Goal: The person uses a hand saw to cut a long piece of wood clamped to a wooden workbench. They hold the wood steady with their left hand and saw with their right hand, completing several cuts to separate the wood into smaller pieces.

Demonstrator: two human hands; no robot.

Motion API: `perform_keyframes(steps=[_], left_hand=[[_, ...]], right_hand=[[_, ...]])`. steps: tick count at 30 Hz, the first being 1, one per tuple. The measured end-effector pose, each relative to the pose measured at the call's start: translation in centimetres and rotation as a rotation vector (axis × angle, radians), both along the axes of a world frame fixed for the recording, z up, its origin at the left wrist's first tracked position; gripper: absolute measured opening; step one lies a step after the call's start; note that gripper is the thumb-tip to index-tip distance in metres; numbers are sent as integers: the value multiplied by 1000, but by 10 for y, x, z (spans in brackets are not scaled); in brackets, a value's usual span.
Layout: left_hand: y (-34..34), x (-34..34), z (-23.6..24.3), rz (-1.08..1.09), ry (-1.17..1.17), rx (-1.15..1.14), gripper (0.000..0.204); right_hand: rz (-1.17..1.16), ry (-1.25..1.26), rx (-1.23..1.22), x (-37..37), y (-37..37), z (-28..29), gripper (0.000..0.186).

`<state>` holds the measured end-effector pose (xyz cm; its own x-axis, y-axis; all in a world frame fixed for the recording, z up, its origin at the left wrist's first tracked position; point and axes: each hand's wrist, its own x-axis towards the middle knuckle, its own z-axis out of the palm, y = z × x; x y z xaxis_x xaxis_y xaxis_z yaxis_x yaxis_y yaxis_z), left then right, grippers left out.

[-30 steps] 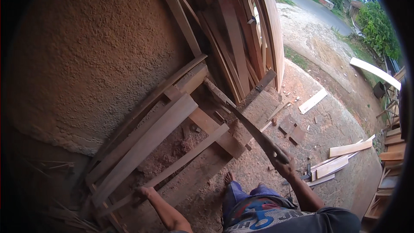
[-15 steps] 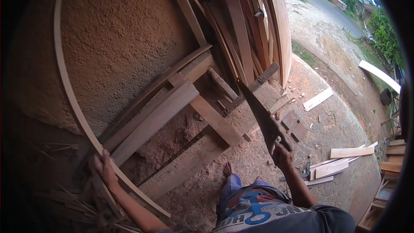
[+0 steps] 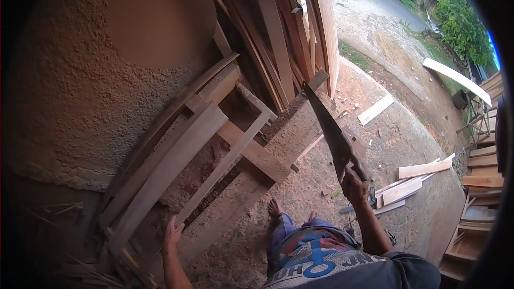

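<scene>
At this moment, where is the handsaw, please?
In the head view, the handsaw is right of centre, gripped in the right hand, its tip toward the leaning planks; the pale boards on the ground lie farther right.

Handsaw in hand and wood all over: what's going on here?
A person has both hands busy. The left hand holds the near end of a narrow wooden strip, which extends over a wooden crosspiece beside a wider plank. The right hand grips a handsaw, clear of the strip. More boards stand beyond.
</scene>
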<state>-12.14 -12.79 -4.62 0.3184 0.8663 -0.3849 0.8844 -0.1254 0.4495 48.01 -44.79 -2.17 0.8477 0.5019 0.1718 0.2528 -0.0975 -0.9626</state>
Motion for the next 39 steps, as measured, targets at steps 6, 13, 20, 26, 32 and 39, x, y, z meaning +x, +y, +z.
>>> perform_keyframes(steps=[6, 13, 20, 26, 32, 39], left_hand=[[17, -79, -65, 43, 201, 23, 69], [14, 112, -47, -251, 23, 457, 72], [9, 363, -62, -251, -455, 607, 47], [6, 421, -89, -242, -225, 621, 28], [-35, 430, -103, -91, -304, 724, 21], [-27, 447, -95, 53, -164, 517, 22]], right_hand=[[17, 444, 127, -31, 20, 14, 55], [179, 134, -133, -58, 40, 53, 61], [323, 148, -224, -83, 46, 40, 59], [399, -31, -275, -83, 27, 43, 58], [416, -116, -195, -78, -5, 22, 61], [470, -98, -204, -70, -32, 19, 59]])
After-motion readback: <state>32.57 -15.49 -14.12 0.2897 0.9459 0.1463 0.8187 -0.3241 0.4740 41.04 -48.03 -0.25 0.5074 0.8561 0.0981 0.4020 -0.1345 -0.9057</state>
